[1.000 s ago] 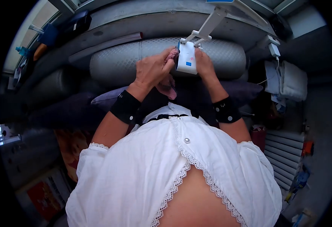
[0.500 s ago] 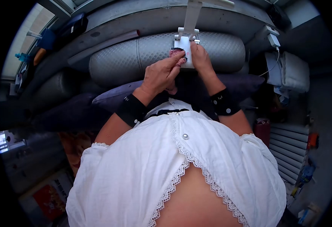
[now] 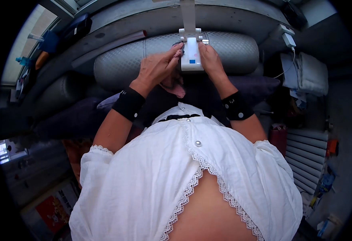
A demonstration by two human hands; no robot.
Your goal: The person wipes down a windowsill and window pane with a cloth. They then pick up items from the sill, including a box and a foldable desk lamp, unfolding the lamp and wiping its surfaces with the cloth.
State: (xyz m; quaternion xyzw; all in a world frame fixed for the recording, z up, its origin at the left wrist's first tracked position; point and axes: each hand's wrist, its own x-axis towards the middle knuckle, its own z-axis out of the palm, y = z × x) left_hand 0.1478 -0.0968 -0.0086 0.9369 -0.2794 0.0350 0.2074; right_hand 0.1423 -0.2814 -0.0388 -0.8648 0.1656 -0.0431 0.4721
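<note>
Pinched between the fingers and thumb of my left hand (image 3: 155, 69) is a pink cloth (image 3: 177, 90) with dark edging. Part of it bunches at the fingertips, and the rest hangs below the hand. My right hand (image 3: 211, 61) grips the right edge of a white hinged stand (image 3: 190, 50), its thumb near the hinge. The stand's flat base faces me, with a blue patch low down and a faint pink mark; its arm rises from the hinge beyond the upper frame edge. The cloth at my left fingertips is beside the base's left edge; whether it touches is unclear.
Behind the stand lies a grey quilted bolster (image 3: 119, 56), with dark purple cushions (image 3: 260, 86) in front. A white charger (image 3: 288, 39) with a cable and a folded pale cloth (image 3: 313, 74) are at right. Various items line the window ledge at left.
My left hand has moved left with the cloth, off the face of the base, uncovering the blue patch. The stand has shifted slightly left, still in my right hand.
</note>
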